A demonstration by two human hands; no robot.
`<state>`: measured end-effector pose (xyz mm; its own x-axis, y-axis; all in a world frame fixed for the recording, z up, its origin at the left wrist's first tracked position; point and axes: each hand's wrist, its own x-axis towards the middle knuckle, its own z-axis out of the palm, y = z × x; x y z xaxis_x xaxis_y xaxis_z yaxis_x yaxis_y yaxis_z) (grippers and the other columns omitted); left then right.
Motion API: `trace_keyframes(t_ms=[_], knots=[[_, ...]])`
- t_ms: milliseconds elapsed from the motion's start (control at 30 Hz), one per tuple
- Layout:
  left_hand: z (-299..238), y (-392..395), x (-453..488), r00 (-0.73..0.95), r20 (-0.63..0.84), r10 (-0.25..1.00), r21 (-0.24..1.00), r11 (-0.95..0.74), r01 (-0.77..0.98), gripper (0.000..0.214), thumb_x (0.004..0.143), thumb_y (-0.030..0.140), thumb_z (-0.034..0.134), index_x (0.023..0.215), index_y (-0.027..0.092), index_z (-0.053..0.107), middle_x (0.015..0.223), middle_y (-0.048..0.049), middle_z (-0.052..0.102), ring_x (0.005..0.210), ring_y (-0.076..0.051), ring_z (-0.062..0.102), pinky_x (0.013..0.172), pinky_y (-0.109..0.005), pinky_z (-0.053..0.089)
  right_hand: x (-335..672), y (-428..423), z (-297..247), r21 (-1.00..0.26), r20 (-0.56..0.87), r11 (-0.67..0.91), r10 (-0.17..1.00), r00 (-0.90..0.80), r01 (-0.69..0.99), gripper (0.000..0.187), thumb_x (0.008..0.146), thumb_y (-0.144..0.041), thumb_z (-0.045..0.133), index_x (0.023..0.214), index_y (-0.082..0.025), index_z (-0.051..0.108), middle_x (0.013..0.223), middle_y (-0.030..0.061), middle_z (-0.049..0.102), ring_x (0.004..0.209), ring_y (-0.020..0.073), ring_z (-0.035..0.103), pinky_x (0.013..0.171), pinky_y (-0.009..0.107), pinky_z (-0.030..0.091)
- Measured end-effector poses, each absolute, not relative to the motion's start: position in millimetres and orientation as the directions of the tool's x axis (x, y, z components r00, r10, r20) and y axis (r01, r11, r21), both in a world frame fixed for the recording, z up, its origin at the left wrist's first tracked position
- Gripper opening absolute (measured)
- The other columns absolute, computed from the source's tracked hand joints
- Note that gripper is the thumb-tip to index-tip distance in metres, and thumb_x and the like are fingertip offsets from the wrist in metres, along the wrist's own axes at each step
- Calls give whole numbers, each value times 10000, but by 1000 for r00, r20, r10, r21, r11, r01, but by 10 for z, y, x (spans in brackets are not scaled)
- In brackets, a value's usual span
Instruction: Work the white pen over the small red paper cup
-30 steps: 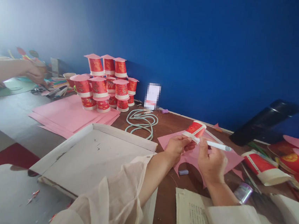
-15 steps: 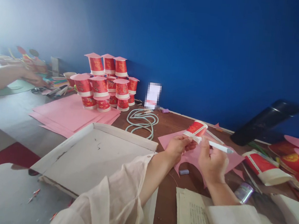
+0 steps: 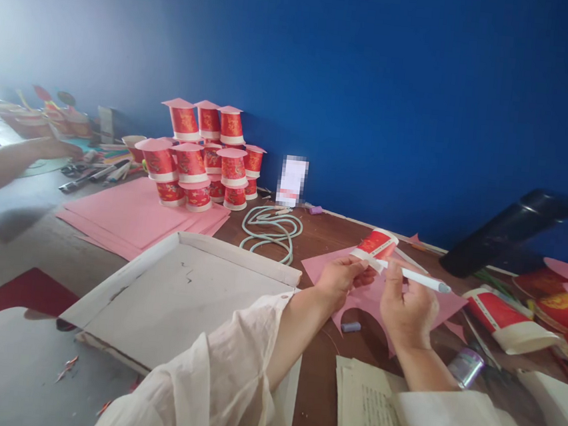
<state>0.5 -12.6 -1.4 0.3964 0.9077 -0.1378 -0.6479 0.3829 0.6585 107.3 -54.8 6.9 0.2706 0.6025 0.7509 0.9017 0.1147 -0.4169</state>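
Observation:
My left hand (image 3: 342,277) is closed on the pale rim of a red paper cup (image 3: 379,242), which lies tilted on its side. In my right hand (image 3: 409,307) is a slim white pen (image 3: 424,279), its tip end meeting the cup's rim or very near it; the exact contact is too small to tell. Beneath both hands lies a sheet of pink paper (image 3: 320,265) with a rounded piece cut out. A small purple-grey cap-like piece (image 3: 351,327) rests just below the sheet. Another red paper cup (image 3: 505,318) lies on its side to the right.
Stacked red cups with pink paper tops (image 3: 188,163) stand behind pink sheets (image 3: 108,213). A white box lid (image 3: 154,308), coiled cable (image 3: 272,228), black bottle (image 3: 503,234), small jar (image 3: 466,366) and printed papers (image 3: 365,408) surround my arms. Another person's arm (image 3: 12,163) reaches in at left.
The pen and my right hand have shifted very slightly to the right in view; both grips stay the same. At left, the other person's arm has changed position a little.

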Motion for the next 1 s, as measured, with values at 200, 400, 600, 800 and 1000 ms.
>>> trace_keyframes(t_ms=[200, 400, 600, 800, 1000], knots=[[2, -121, -1, 397, -155, 905, 666, 392, -634, 157, 679, 216, 745, 731, 93, 662, 684, -60, 639, 649, -119, 593, 852, -335, 448, 1083, -532, 61, -413, 743, 112, 616, 263, 904, 392, 894, -444, 426, 952, -154, 682, 872, 122, 693, 825, 223, 627, 710, 318, 437], [2, -127, -8, 395, -151, 906, 666, 388, -636, 161, 684, 217, 742, 714, 88, 651, 692, -63, 637, 644, -119, 597, 866, -346, 448, 1082, -532, 67, -406, 743, 100, 615, 264, 909, 389, 892, -439, 431, 960, -151, 684, 858, 123, 696, 806, 219, 629, 704, 314, 432], [-28, -110, -2, 402, -131, 906, 673, 379, -635, 210, 643, 261, 773, 727, 102, 664, 679, -56, 642, 665, -120, 592, 842, -322, 463, 1083, -532, 67, -374, 754, 89, 609, 247, 923, 418, 892, -448, 411, 895, -141, 694, 821, 134, 695, 770, 230, 619, 673, 323, 416], [-31, -102, 6, 399, -142, 906, 675, 383, -631, 219, 635, 265, 778, 743, 106, 676, 674, -48, 638, 657, -114, 589, 799, -302, 468, 1093, -513, 42, -354, 774, 95, 588, 234, 931, 415, 888, -437, 421, 896, -129, 700, 783, 135, 687, 756, 230, 613, 657, 323, 413], [-19, -116, -4, 404, -136, 905, 677, 383, -629, 236, 615, 274, 792, 727, 100, 678, 678, -51, 635, 660, -122, 590, 806, -324, 468, 1105, -515, 39, -343, 774, 52, 582, 251, 938, 473, 881, -493, 408, 807, -123, 692, 674, 124, 653, 643, 211, 581, 596, 312, 390]])
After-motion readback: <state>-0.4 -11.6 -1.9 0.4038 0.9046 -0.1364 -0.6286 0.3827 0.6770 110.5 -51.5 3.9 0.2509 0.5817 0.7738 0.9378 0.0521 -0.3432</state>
